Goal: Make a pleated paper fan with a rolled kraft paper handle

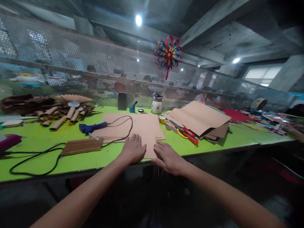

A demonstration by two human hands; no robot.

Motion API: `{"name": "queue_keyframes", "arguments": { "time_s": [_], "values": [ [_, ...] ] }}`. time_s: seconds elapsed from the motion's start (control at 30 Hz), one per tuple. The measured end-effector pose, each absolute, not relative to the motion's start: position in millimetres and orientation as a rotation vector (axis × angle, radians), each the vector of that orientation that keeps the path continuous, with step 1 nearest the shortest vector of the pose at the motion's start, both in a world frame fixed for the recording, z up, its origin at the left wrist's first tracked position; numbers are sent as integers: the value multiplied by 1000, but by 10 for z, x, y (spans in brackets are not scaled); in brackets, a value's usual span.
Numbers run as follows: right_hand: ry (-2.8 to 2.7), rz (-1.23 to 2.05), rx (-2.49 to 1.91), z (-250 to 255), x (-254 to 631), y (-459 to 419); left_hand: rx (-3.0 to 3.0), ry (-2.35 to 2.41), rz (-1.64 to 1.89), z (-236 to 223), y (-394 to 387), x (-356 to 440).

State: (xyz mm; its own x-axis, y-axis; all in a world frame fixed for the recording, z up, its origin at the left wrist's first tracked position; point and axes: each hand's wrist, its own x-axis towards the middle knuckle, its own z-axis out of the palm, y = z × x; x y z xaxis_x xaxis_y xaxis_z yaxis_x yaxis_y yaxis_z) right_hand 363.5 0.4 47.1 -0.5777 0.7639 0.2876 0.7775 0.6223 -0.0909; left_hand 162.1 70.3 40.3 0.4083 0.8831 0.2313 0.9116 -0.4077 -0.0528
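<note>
My left hand (134,148) lies flat with fingers spread on a narrow piece of brown kraft paper (149,145) at the table's front edge. At that piece's right edge is my right hand (169,157), fingers stretched out and thumb apart, touching or just beside the paper. Larger brown sheets (142,122) lie beneath and behind. Left of my left hand, a blue hot glue gun (92,127) rests partly on the sheets, its black cord looping over them. A pleated strip of brown paper (82,147) lies nearer to me.
Right of the sheets are red-handled scissors (190,135), a yellow spool (162,120) and a stack of brown paper (200,116). A white bottle (156,105) stands behind. Paper rolls and a pleated fan (73,98) lie at left. Metal mesh (104,69) borders the green table (182,145).
</note>
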Motion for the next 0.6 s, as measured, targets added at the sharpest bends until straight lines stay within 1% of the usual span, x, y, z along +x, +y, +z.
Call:
{"name": "queue_keyframes", "arguments": {
  "time_s": [0.23,0.47,0.6],
  "values": [
    [-2506,-71,-1249,358,3679,264,-2482,-1583,-230,385,703,1635],
    [-2548,-44,-1322,454,3749,607,-2490,-1563,-231,393,710,1631],
    [-2560,-40,-1345,413,3727,751,-2481,-1561,-228,389,695,1637]
  ]
}}
